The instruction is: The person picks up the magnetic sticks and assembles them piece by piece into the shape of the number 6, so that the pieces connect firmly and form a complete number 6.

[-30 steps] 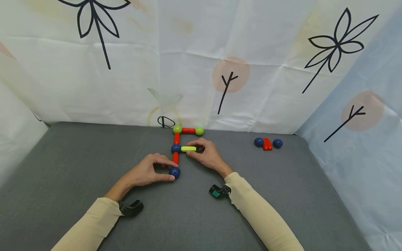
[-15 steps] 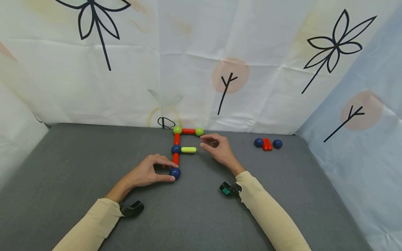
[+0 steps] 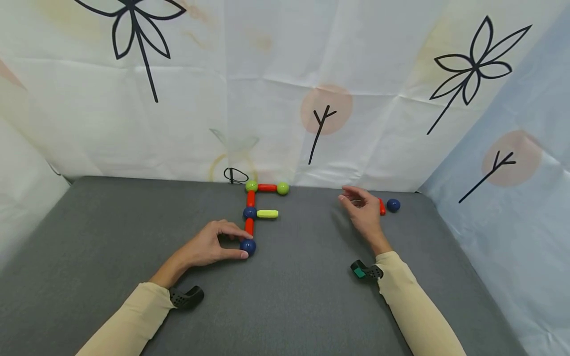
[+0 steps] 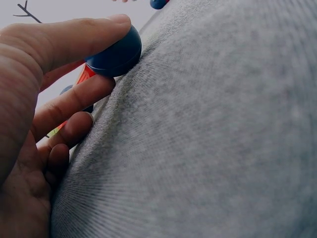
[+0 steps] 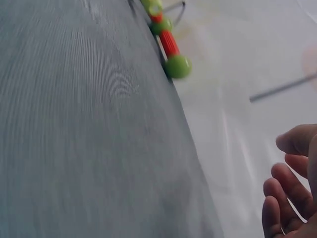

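Observation:
Between thumb and fingers my left hand (image 3: 208, 243) pinches a blue ball (image 3: 248, 246), the near end of a joined rod-and-ball figure. From it a red rod (image 3: 249, 226) leads to a second blue ball (image 3: 250, 212), with a yellow rod (image 3: 267, 214) sticking out to its right. Farther back, another red rod (image 3: 251, 199) meets a green ball (image 3: 251, 186); a red crosspiece rod (image 3: 267, 188) ends in a second green ball (image 3: 282, 188). My right hand (image 3: 364, 213) holds nothing, its fingers loosely bent, beside a loose red rod (image 3: 382, 206) that it partly covers.
A loose blue ball (image 3: 393, 205) lies right of the right hand. Grey cloth covers the table (image 3: 285, 306). A white printed curtain (image 3: 276, 99) stands along the back edge, and a bluish one (image 3: 534, 222) along the right.
My right hand has let go of the yellow rod and moved right to the loose pieces, hiding one blue ball there. My left hand still pinches the same blue ball.

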`<state>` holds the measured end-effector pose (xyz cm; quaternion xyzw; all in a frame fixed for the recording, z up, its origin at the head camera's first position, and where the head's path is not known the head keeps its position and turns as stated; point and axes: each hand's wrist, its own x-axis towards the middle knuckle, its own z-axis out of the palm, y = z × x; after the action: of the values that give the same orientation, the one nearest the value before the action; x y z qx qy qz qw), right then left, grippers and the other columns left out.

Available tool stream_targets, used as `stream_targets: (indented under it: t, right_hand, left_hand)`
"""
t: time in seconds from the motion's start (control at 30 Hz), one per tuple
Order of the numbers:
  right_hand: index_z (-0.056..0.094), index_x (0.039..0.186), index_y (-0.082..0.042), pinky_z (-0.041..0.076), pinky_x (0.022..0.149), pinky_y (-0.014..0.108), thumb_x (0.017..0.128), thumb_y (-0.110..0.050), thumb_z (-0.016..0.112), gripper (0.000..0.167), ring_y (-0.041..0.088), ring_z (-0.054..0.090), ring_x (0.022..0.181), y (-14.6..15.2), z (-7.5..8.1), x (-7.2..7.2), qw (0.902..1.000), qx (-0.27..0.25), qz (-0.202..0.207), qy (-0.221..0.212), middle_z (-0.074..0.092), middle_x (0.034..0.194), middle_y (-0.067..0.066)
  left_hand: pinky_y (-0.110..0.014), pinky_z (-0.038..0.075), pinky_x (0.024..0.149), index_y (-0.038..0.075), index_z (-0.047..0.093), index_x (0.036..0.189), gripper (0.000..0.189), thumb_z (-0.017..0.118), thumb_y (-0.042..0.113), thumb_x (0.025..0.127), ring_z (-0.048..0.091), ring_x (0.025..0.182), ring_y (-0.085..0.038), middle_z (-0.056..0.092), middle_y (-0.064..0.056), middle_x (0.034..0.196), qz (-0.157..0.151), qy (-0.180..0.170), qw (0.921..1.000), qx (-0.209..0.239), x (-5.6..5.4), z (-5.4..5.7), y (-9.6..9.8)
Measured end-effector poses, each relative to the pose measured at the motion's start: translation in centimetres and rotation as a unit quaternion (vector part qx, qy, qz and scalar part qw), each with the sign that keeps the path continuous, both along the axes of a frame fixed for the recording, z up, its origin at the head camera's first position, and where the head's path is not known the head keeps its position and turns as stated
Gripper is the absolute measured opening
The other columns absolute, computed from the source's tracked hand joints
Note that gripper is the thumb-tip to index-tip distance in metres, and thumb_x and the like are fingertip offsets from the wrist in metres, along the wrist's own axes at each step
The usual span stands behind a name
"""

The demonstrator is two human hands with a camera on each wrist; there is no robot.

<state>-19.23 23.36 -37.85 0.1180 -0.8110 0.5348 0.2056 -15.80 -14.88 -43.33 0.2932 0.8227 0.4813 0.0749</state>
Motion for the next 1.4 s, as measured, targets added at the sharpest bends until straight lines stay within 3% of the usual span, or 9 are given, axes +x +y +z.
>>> stream_targets:
  t: [0.33, 0.6, 0.93, 1.4]
  right_hand:
    - [0.069, 0.111, 0.016, 0.043, 0.067, 0.016, 0.089, 0.013, 0.068, 0.023, 0.009, 0.057, 0.075, 4.0, -1.2, 0.4, 0.9905, -0.015, -0.118, 0.068, 0.064, 0.097, 0.035]
    - [0.072, 0.114, 0.010, 0.042, 0.068, 0.014, 0.090, 0.006, 0.071, 0.025, 0.001, 0.053, 0.075, 8.6, -4.7, -1.6, 0.9787, -0.022, -0.187, 0.082, 0.067, 0.100, 0.029]
    - [0.073, 0.118, 0.003, 0.038, 0.069, 0.016, 0.092, -0.006, 0.072, 0.027, -0.003, 0.049, 0.075, 10.4, -5.4, -1.5, 0.9568, 0.040, -0.288, 0.005, 0.069, 0.106, 0.019]
    - [0.073, 0.120, 0.000, 0.039, 0.068, 0.013, 0.092, -0.016, 0.073, 0.032, -0.010, 0.050, 0.072, 10.4, -5.6, -1.4, 0.9524, 0.107, -0.271, -0.090, 0.074, 0.111, 0.017]
  left_hand:
    - [-0.041, 0.039, 0.086, 0.022, 0.079, 0.115, 0.039, 0.089, 0.033, 0.080, 0.055, 0.094, -0.018, 0.072, 0.013, 0.104, -0.001, 0.005, 0.9999, 0.009, 0.0, -0.3, -0.1]
    - [-0.040, 0.038, 0.085, 0.024, 0.079, 0.115, 0.038, 0.088, 0.034, 0.080, 0.054, 0.092, -0.018, 0.072, 0.013, 0.103, 0.000, 0.009, 0.9999, 0.008, 0.1, -0.4, 0.0]
    - [-0.041, 0.038, 0.086, 0.025, 0.079, 0.115, 0.037, 0.088, 0.035, 0.080, 0.054, 0.093, -0.018, 0.072, 0.013, 0.103, 0.003, 0.008, 1.0000, 0.004, 0.0, -0.3, 0.0]
    - [-0.040, 0.037, 0.084, 0.025, 0.079, 0.115, 0.037, 0.089, 0.033, 0.080, 0.053, 0.093, -0.018, 0.071, 0.014, 0.102, 0.007, 0.004, 1.0000, -0.001, 0.1, -0.1, 0.0]
